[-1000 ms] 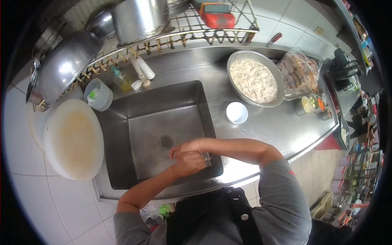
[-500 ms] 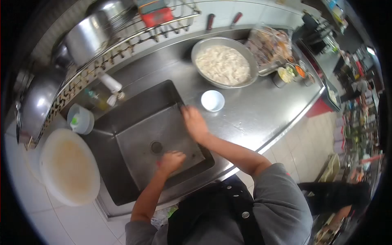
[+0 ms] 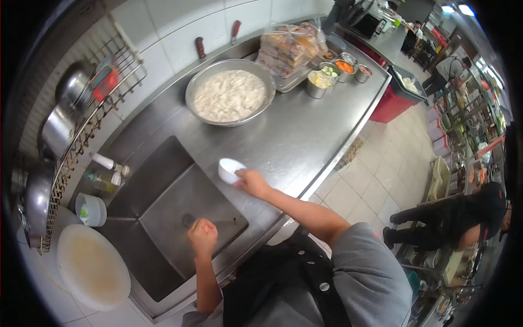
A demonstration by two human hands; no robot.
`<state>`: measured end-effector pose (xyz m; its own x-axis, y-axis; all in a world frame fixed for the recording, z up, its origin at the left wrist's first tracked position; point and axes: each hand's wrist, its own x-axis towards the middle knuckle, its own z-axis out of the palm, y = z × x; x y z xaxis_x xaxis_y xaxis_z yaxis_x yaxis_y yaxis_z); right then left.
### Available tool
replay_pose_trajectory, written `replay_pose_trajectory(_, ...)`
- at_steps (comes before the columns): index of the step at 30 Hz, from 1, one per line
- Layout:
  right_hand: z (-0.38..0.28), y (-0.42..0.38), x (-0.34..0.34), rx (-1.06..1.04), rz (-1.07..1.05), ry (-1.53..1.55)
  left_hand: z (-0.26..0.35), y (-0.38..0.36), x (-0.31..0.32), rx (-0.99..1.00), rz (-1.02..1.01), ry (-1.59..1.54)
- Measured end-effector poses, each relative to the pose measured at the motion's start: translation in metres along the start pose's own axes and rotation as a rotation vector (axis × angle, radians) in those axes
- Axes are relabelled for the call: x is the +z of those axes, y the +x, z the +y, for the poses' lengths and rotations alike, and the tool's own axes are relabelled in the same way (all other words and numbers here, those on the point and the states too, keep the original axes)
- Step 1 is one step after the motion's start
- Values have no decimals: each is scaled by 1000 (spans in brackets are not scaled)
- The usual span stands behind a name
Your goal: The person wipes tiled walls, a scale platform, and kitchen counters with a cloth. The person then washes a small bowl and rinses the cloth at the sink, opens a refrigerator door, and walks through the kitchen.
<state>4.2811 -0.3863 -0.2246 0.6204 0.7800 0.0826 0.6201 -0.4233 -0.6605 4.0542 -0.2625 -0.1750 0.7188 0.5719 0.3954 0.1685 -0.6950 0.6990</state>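
My right hand [image 3: 253,184] grips the rim of a small white bowl [image 3: 229,170], which is tilted at the sink's right edge. Over the steel sink [image 3: 163,229], my left hand [image 3: 202,237] is closed in a fist; whatever it may hold is hidden. Behind the bowl, on the steel counter [image 3: 294,136], stands a large metal basin [image 3: 193,111] filled with pale, wet pieces of food [image 3: 231,97]. The drain [image 3: 188,220] shows just beyond my left hand.
A plastic bag of meat [image 3: 291,49] lies on a tray beside several metal cups, one with orange pieces [image 3: 344,66]. Left of the sink are a round white board [image 3: 93,267] and a white tub [image 3: 91,210]. A wire rack [image 3: 92,125] holds pots. A person [image 3: 463,218] stands at right.
My right hand has gone from the sink's edge to the white bowl and taken hold of it, tilting it. My left hand stays closed over the sink. The view has shifted toward the right.
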Motion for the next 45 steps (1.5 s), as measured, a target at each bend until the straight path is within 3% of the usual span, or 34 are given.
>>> replay_pose_trajectory(4,47,-90,-77,316,86,666,66,13,58,106,-96,-41)
replay_pose_trajectory(6,68,-148,-148,474,213,924,105,18,97,193,-141,-86)
replay_pose_trajectory(8,122,-212,-196,506,384,1118,154,21,138,403,-159,-85)
replay_pose_trajectory(9,143,-246,-219,531,484,1158,176,18,159,417,-183,-97)
replay_pose_trajectory(16,245,-444,-313,698,909,1166,293,-2,285,636,-326,-179)
replay_pose_trajectory(24,344,-463,-387,799,979,924,341,-2,384,680,-485,-123)
replay_pose_trajectory(29,475,-472,-408,967,881,834,372,21,466,659,-496,-76)
replay_pose_trajectory(33,618,-549,-344,1224,822,661,417,56,541,625,-472,-83)
replay_pose_trajectory(34,618,-568,-343,1410,666,549,431,65,557,622,-478,-63)
replay_pose_trajectory(35,647,-612,-306,1451,489,336,446,77,573,626,-486,-41)
replay_pose_trajectory(36,646,-636,-293,1585,255,244,462,90,592,629,-482,-40)
replay_pose_trajectory(37,662,-683,-249,1544,299,232,481,100,613,625,-504,-81)
replay_pose_trajectory(38,623,-675,-282,1653,52,280,500,110,637,621,-526,-124)
replay_pose_trajectory(39,651,-727,-215,1722,-78,262,521,119,662,625,-528,-124)
replay_pose_trajectory(41,613,-754,-245,1850,-95,465,568,136,719,783,-525,-220)
replay_pose_trajectory(45,614,-778,-288,1967,47,643,678,143,830,935,-609,-382)
